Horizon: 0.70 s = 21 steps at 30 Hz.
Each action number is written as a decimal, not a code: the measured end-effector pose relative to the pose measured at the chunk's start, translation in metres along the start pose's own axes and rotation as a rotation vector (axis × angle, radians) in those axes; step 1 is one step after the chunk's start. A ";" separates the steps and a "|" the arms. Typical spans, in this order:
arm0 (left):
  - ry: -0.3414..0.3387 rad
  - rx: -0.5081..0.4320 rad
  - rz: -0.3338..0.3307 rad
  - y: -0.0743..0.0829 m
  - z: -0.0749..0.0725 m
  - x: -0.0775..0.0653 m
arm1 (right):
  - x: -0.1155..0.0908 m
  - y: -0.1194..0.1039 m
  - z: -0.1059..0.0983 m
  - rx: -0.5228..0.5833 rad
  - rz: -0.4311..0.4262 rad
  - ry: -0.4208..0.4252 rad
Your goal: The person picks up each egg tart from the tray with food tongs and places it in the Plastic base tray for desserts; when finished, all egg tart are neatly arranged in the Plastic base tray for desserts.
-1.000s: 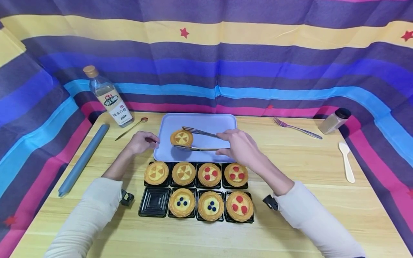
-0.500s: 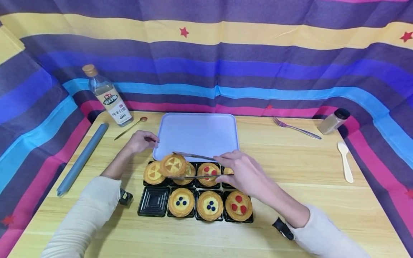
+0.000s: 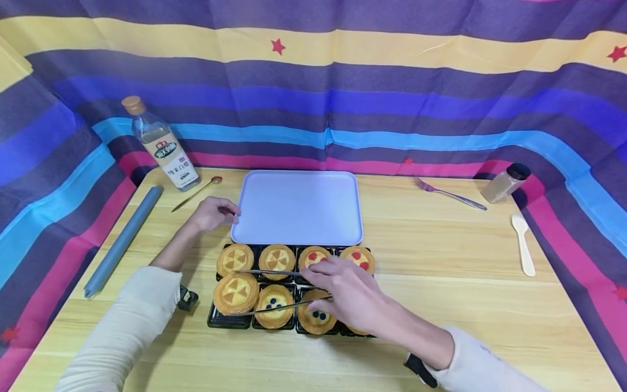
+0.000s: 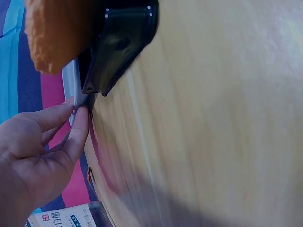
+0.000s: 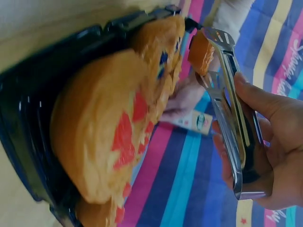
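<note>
My right hand (image 3: 350,291) grips metal tongs (image 5: 235,127), whose tips hold a round tart (image 3: 236,292) with triangular tan pieces on its filling. This tart is close over the black square holder (image 3: 230,321) at the front left. With thumb and fingers, my left hand (image 3: 211,214) pinches the left rim of the lavender tray (image 3: 299,207). Tarts with tan pieces, blue berries (image 3: 274,305) and red pieces (image 3: 361,257) sit in two rows of black holders in front of the tray. My right hand hides part of the right-hand tarts.
At the back left stand a bottle (image 3: 164,147), a thin gold spoon (image 3: 196,194) and a grey-blue roll (image 3: 122,242). A fork (image 3: 448,194), a black-capped jar (image 3: 505,183) and a pale spoon (image 3: 524,245) lie to the right. Striped cloth (image 3: 333,106) walls the table's back and sides.
The tongs carried the tart from the tray, over the back row, to the front-left holder. My right hand moved toward me and left. The left hand stayed at the tray's rim.
</note>
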<state>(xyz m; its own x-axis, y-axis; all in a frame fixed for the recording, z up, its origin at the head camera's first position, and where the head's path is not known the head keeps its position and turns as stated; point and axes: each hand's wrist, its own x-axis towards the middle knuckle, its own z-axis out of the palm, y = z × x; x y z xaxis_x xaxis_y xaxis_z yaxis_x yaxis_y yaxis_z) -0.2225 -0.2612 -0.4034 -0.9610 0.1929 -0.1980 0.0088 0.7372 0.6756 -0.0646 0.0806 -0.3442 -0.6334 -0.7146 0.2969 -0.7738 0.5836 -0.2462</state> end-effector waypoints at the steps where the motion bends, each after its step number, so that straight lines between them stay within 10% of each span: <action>1: 0.001 -0.001 -0.001 0.000 0.000 0.000 | 0.001 -0.002 0.002 -0.007 -0.007 -0.003; 21: 0.009 -0.007 -0.011 0.000 0.001 0.000 | 0.009 -0.022 0.030 -0.112 0.036 -0.109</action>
<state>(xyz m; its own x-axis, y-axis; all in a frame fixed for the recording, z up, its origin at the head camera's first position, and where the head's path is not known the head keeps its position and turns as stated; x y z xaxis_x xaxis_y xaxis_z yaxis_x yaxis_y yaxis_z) -0.2218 -0.2605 -0.4039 -0.9636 0.1791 -0.1985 -0.0034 0.7344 0.6787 -0.0534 0.0495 -0.3634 -0.6612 -0.7265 0.1869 -0.7501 0.6444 -0.1487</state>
